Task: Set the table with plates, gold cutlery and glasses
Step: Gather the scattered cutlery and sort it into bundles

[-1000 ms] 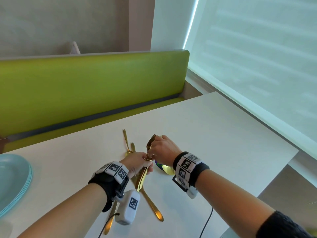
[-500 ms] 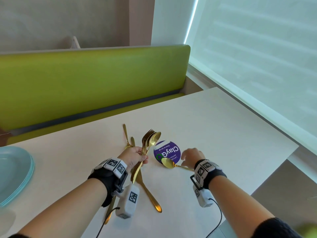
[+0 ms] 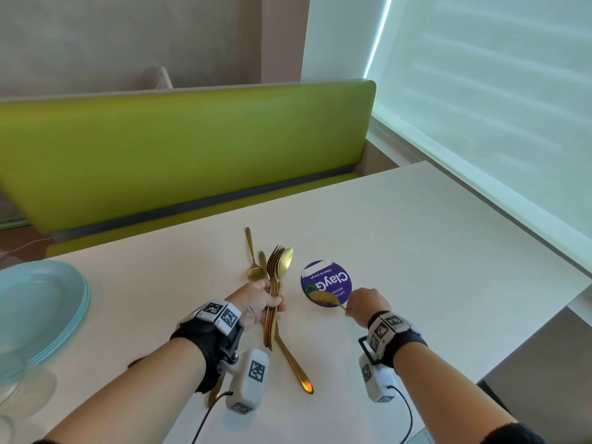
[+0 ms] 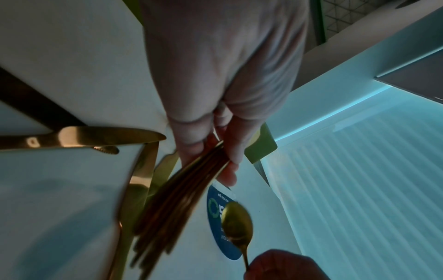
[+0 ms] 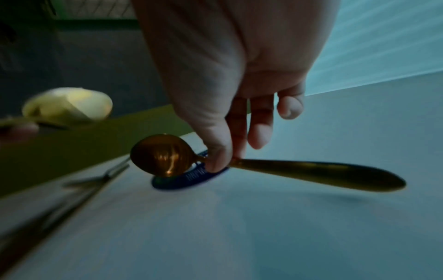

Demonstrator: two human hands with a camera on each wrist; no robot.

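My left hand (image 3: pixel 262 299) grips a bundle of gold forks and a spoon (image 3: pixel 277 274) upright above the white table (image 3: pixel 432 251); the same bundle (image 4: pixel 182 191) shows in the left wrist view. My right hand (image 3: pixel 365 304) pinches the neck of one gold spoon (image 3: pixel 323 298), its bowl over the purple round sticker (image 3: pixel 326 280). The right wrist view shows that spoon (image 5: pixel 165 155) held between thumb and fingers, handle pointing right. Loose gold pieces lie on the table: a spoon (image 3: pixel 253 261) and a knife (image 3: pixel 293 363). A stack of light blue plates (image 3: pixel 41 309) sits at far left.
A green padded bench (image 3: pixel 179 149) runs along the table's far side. A window blind (image 3: pixel 496 107) fills the right. Clear glasses (image 3: pixel 19 389) stand at the bottom left by the plates. The table's right edge drops off near my right arm.
My right hand left the bundle, moved right and picked up a single spoon by the sticker, lifting it slightly. My left hand keeps the bundle, now more upright.
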